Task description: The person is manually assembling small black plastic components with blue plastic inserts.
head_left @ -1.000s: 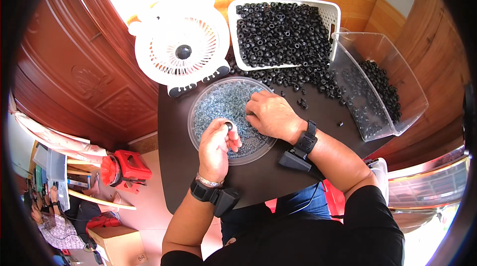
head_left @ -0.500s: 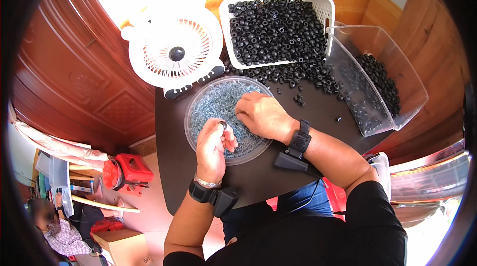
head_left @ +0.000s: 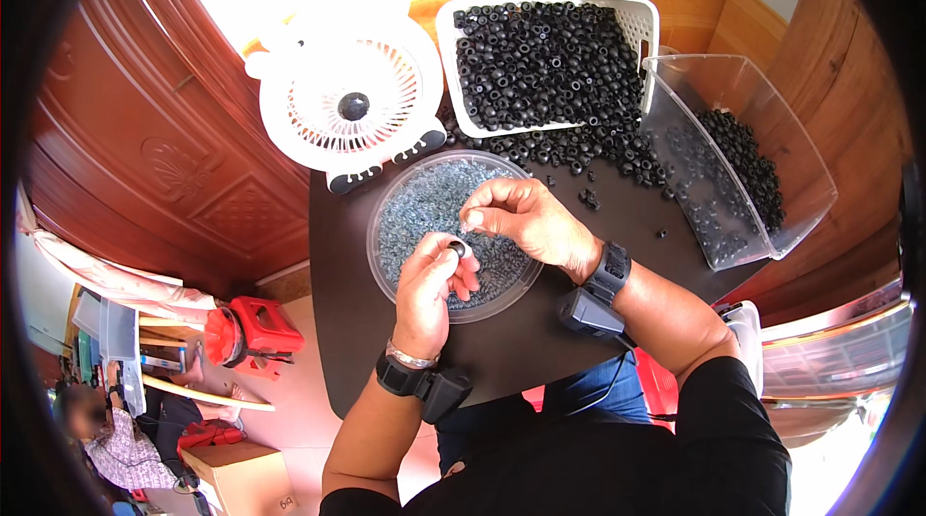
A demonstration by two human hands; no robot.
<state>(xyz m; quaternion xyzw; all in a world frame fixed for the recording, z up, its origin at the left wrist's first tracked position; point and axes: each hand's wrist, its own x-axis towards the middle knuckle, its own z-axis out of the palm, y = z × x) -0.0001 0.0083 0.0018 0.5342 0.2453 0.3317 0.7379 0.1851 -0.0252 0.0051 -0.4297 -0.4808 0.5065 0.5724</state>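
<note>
My left hand (head_left: 427, 289) is closed around a small, round black plastic cap (head_left: 457, 248) with an opening in it. Close above it, my right hand (head_left: 526, 222) pinches a tiny clear piece (head_left: 467, 228) between thumb and forefinger; its exact shape is too small to make out. Both hands are over a round clear tub (head_left: 374, 277) filled with many small, bluish see-through pieces (head_left: 415, 203). The clear piece and the cap are near each other, and I cannot tell whether they touch.
A white basket (head_left: 653, 29) heaped with black caps (head_left: 540, 63) stands at the back, more caps spilling in front. Right of it, a clear bin (head_left: 820, 193) lies tilted with caps inside. A white fan (head_left: 280, 121) stands back left. Another person (head_left: 125, 448) sits at far lower left.
My right hand has come up out of the clear pieces, now pinching one, and is held by the cap. My left hand still holds the cap. The whole view has shifted slightly.
</note>
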